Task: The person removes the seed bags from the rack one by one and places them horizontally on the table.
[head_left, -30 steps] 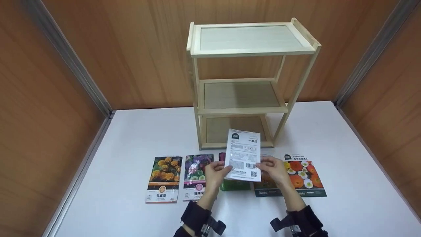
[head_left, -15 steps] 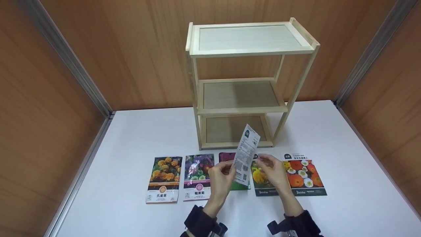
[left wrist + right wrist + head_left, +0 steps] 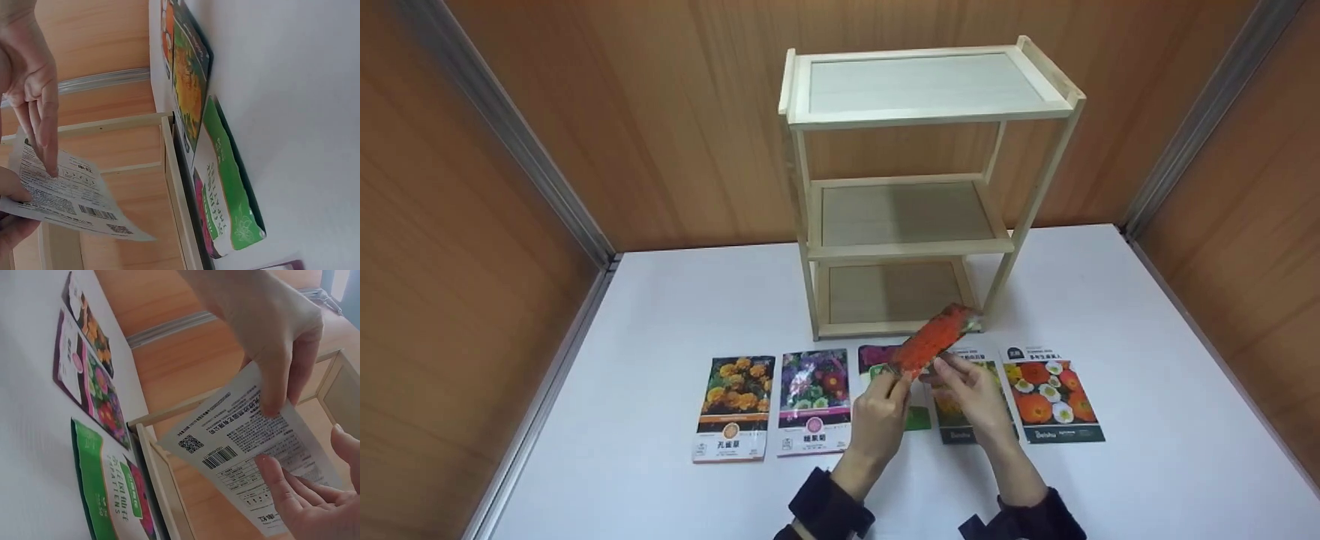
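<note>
Both the left hand [image 3: 883, 412] and the right hand [image 3: 969, 390] pinch a red seed packet [image 3: 934, 339], tilted above the packet row [image 3: 810, 401] on the white bench [image 3: 660, 315].

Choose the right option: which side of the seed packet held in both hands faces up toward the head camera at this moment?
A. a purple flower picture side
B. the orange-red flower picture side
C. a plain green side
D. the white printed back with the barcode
B: in the head view the paper seed packet held by the left hand and the right hand shows its orange-red side upward, while both wrist views show its white barcode back underneath.
</note>
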Demonstrator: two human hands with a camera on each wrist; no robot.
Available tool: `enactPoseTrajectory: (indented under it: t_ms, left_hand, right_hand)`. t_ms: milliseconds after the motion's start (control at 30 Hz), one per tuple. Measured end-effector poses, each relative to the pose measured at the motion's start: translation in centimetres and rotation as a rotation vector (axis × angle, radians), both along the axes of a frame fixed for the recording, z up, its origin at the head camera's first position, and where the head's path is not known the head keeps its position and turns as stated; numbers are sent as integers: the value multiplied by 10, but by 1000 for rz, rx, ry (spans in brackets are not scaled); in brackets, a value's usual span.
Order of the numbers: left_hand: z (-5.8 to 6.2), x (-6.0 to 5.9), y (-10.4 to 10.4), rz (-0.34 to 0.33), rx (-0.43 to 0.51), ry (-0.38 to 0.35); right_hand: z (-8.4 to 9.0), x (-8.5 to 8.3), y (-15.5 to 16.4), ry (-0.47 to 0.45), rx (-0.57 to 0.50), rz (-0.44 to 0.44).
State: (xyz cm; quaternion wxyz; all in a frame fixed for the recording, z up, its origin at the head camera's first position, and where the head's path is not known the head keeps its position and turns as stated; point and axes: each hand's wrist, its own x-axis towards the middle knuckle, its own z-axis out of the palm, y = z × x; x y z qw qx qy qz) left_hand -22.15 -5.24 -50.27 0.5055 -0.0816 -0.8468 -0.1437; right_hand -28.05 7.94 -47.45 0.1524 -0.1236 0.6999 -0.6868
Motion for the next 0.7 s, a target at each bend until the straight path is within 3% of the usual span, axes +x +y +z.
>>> enactPoseTrajectory:
  t_ms: [200, 400, 533, 700]
  left_hand:
    - [-4, 0, -1, 37, -198, 39]
    - [-6, 2, 1, 60, -275, 31]
    - [-6, 4, 3, 20, -219, -40]
    - [-2, 7, 3, -103, -8, -192]
  right_hand:
    - [-1, 2, -3, -55, -51, -77]
    - [-6, 4, -4, -68, -93, -133]
    - [-8, 4, -1, -81, -120, -134]
    - [-9, 2, 6, -156, -136, -150]
